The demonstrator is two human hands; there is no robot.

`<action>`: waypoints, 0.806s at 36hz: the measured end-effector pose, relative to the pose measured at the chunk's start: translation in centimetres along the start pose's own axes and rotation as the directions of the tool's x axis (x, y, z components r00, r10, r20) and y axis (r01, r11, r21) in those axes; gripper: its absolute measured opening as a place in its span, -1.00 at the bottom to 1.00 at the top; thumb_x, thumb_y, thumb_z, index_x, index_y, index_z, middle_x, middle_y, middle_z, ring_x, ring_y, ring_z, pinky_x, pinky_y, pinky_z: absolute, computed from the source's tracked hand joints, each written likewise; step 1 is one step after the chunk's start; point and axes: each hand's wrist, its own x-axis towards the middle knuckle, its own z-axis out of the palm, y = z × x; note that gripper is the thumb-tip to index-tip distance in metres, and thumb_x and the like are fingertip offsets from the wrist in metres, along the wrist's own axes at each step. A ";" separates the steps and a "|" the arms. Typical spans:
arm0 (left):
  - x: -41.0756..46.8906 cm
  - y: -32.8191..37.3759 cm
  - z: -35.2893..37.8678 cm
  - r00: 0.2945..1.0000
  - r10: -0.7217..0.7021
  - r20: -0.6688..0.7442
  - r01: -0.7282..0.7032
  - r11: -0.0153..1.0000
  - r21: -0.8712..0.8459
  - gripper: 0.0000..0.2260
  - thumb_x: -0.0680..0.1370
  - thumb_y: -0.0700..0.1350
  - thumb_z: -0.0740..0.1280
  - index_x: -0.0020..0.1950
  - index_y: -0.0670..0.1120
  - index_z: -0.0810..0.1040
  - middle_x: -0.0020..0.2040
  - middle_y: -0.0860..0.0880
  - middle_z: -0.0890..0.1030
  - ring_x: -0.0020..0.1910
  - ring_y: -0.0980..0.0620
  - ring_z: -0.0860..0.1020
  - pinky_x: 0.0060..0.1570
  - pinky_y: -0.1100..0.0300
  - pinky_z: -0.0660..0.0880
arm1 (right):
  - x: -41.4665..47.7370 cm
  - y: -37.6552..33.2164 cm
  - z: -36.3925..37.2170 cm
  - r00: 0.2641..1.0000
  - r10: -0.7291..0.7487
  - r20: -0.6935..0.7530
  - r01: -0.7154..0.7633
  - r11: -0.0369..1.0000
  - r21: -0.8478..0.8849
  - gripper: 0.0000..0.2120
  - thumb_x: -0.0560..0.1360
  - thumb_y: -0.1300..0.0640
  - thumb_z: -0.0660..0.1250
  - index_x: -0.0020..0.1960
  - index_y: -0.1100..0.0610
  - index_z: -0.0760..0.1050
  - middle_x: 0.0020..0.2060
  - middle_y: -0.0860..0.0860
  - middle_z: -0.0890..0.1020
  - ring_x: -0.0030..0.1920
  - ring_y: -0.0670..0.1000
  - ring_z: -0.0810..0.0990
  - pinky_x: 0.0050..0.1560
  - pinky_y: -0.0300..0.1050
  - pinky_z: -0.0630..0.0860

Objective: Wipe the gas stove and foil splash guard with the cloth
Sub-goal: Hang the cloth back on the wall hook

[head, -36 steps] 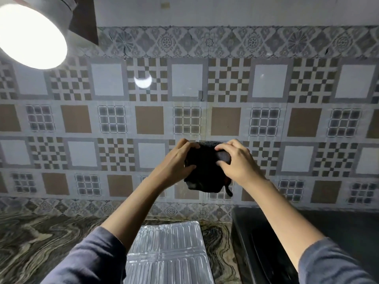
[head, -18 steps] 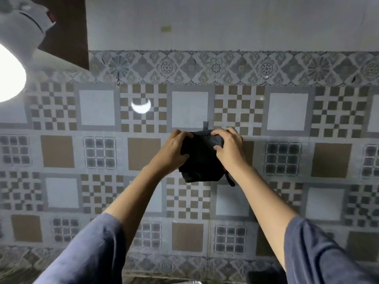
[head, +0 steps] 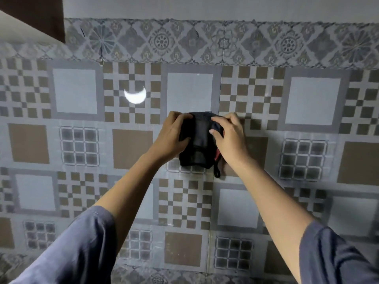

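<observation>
A dark cloth [head: 198, 143] is bunched up high against the patterned tiled wall [head: 311, 101], with a small loop hanging from its lower right corner. My left hand [head: 172, 136] grips its left side and my right hand [head: 230, 138] grips its top right, both arms stretched forward. Neither the gas stove nor the foil splash guard shows in this view.
The wall is covered in grey and brown checkered tiles with an ornamental border strip [head: 205, 42] along the top. A bright lamp reflection [head: 135, 95] sits on a tile left of my hands. A dark panel [head: 34, 15] fills the top left corner.
The view has tilted upward: the counter, foil guard and stove have dropped out of sight. Both hands have carried the cloth higher up the wall.
</observation>
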 end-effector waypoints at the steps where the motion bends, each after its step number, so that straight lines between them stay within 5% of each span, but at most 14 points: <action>1: -0.3 -0.1 0.4 1.000 0.015 -0.021 -0.014 0.999 0.033 -0.53 0.42 -0.25 0.35 0.31 -0.14 0.36 0.26 -0.15 0.31 0.26 -0.08 0.30 0.29 0.14 0.36 | -0.3 0.2 0.3 1.000 -0.010 -0.012 0.010 1.000 -0.002 -0.69 0.49 0.26 0.33 0.23 0.25 0.50 0.12 0.19 0.44 0.13 0.13 0.45 0.13 -0.39 0.22; 6: -1.9 -0.1 1.8 0.988 0.124 -0.092 -0.098 0.965 0.243 -0.54 0.44 -0.11 0.30 0.31 -0.19 0.39 0.35 -0.21 0.32 0.33 -0.15 0.25 0.30 0.05 0.32 | -1.6 1.0 1.1 0.997 -0.052 -0.059 0.049 0.998 -0.049 -0.73 0.48 0.14 0.31 0.09 0.29 0.57 0.11 0.21 0.45 0.13 0.23 0.44 0.18 0.05 0.45; 9: -2.3 0.4 2.1 0.987 0.144 -0.068 -0.124 0.963 0.240 -0.51 0.44 -0.06 0.21 0.33 -0.22 0.39 0.33 -0.19 0.39 0.29 -0.07 0.29 0.28 0.13 0.33 | -1.4 0.4 0.8 0.998 -0.059 -0.021 0.059 0.998 -0.036 -0.71 0.50 0.13 0.31 0.09 0.33 0.54 0.13 0.22 0.46 0.15 0.18 0.45 0.20 -0.07 0.38; 13: -2.3 0.7 2.5 0.996 0.081 -0.045 -0.078 0.996 0.052 -0.53 0.43 -0.28 0.29 0.35 -0.22 0.36 0.33 -0.16 0.36 0.28 -0.09 0.36 0.25 0.17 0.37 | -1.0 0.0 0.5 0.999 -0.045 0.005 0.045 0.998 0.040 -0.73 0.51 0.19 0.31 0.12 0.34 0.49 0.11 0.22 0.50 0.15 0.16 0.47 0.15 -0.30 0.24; 18: -2.5 0.2 2.9 0.996 0.045 -0.071 -0.053 0.992 -0.116 -0.53 0.43 -0.35 0.33 0.33 -0.19 0.37 0.29 -0.11 0.36 0.26 0.02 0.36 0.24 0.45 0.31 | -1.8 0.4 0.8 0.999 -0.037 0.006 0.037 0.996 0.083 -0.68 0.51 0.19 0.30 0.24 0.23 0.45 0.14 0.18 0.50 0.15 0.15 0.48 0.12 -0.20 0.33; 22: -2.7 0.7 2.6 0.997 -0.005 -0.075 -0.015 0.964 -0.266 -0.57 0.44 -0.32 0.34 0.30 -0.22 0.40 0.25 -0.11 0.39 0.19 0.09 0.39 0.21 0.47 0.35 | -2.2 0.7 0.9 1.000 -0.018 0.000 0.018 0.996 0.085 -0.69 0.51 0.18 0.31 0.23 0.22 0.47 0.12 0.15 0.51 0.00 0.13 0.52 -0.03 -0.29 0.30; 29: -2.7 0.7 1.7 0.999 -0.048 -0.007 0.044 0.958 -0.283 -0.57 0.43 -0.34 0.34 0.30 -0.17 0.42 0.19 0.03 0.38 0.15 0.15 0.39 0.13 0.60 0.29 | -1.9 0.6 0.3 0.999 -0.007 0.036 0.004 0.998 0.064 -0.70 0.51 0.18 0.31 0.22 0.23 0.48 0.12 0.13 0.51 0.01 0.12 0.52 -0.06 -0.32 0.28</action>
